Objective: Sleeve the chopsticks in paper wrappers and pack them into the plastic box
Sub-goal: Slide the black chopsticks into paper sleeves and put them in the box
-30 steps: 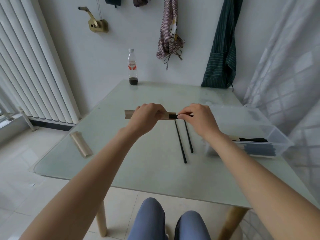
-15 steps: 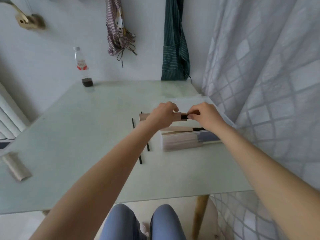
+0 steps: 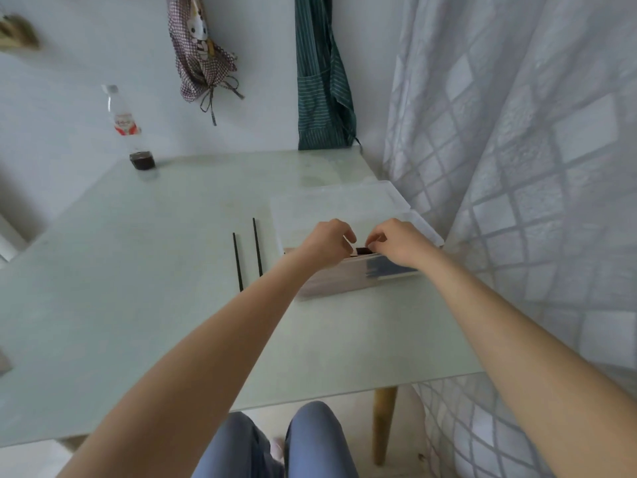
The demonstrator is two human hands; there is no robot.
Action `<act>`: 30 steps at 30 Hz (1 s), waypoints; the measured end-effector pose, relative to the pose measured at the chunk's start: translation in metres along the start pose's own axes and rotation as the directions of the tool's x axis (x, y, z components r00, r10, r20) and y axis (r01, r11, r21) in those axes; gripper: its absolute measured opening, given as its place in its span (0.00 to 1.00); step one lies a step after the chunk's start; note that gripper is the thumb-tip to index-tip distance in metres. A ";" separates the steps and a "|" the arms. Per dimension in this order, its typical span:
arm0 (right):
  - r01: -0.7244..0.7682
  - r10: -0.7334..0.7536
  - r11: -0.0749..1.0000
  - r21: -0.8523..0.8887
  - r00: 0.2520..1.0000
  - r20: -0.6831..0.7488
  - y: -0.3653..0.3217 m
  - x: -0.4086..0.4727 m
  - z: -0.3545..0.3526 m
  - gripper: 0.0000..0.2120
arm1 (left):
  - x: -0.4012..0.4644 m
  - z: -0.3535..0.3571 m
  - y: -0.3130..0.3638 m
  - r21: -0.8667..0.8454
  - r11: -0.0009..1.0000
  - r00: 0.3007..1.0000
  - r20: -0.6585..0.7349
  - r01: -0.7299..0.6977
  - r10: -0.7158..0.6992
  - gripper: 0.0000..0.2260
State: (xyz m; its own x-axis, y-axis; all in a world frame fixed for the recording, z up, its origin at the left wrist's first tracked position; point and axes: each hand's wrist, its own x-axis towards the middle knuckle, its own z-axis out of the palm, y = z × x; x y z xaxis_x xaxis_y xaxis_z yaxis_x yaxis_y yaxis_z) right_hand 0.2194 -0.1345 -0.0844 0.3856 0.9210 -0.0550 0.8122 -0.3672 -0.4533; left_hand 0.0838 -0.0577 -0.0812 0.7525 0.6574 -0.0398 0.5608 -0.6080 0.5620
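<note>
The person's knees in blue trousers (image 3: 275, 443) are showing under the near edge of the glass table (image 3: 155, 339), and both bare forearms are reaching forward over it. The left hand (image 3: 327, 244) is curling its fingers down at the open top of the plastic box (image 3: 344, 281), though the picture is too blurred to tell whether they are gripping the wrapper. Just beside it, the right hand (image 3: 396, 244) is pinching the dark end of the sleeved chopsticks (image 3: 362, 251), which is peeking out between the two hands at the box's rim. Inside the box, wrapped pairs are lying lengthwise against the clear near wall. To the left of the box, two loose black chopsticks (image 3: 247, 258) are lying side by side on the glass, apart from each other. Behind the hands, the box's lid (image 3: 331, 201) is lying flat. Farther off, a bottle (image 3: 132, 132) holding a little dark liquid is standing by the wall, where a checked apron (image 3: 198, 50) and a green striped apron (image 3: 320, 81) are hanging beside a white curtain (image 3: 517, 167).
</note>
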 end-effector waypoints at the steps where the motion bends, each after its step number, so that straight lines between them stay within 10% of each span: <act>1: 0.000 0.000 1.000 -0.003 1.000 0.006 -0.002 0.001 0.002 0.10 | -0.002 -0.003 -0.001 -0.007 1.000 1.000 -0.027 -0.012 0.012 0.12; 11: 0.154 -0.146 0.987 0.045 0.980 -0.138 -0.072 -0.008 0.024 0.12 | -0.044 -0.049 -0.071 -0.088 0.978 0.875 -0.438 0.187 -0.207 0.14; 16: 0.320 -0.298 0.947 0.031 0.911 -0.285 -0.131 -0.014 0.055 0.13 | -0.075 -0.042 -0.116 0.045 0.864 0.850 -0.211 0.501 -0.482 0.10; 24: 0.378 -0.357 0.906 -0.192 0.924 0.134 -0.167 -0.010 0.129 0.25 | -0.107 -0.037 -0.146 0.069 0.862 0.862 -0.123 0.502 -0.492 0.09; 30: 0.393 -0.381 0.918 -0.053 0.911 0.159 -0.190 -0.006 0.159 0.21 | -0.141 -0.067 -0.177 -0.113 0.853 0.827 -0.208 0.510 -0.522 0.08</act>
State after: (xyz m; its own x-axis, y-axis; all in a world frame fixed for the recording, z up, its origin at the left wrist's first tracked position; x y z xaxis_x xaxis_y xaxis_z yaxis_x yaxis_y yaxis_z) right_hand -0.0065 -0.0499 -0.1395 -0.0275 0.9995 -0.0185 0.9203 0.0181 -0.3907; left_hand -0.1444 -0.0130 -0.1200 0.2578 0.9537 -0.1549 0.8232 -0.1329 0.5520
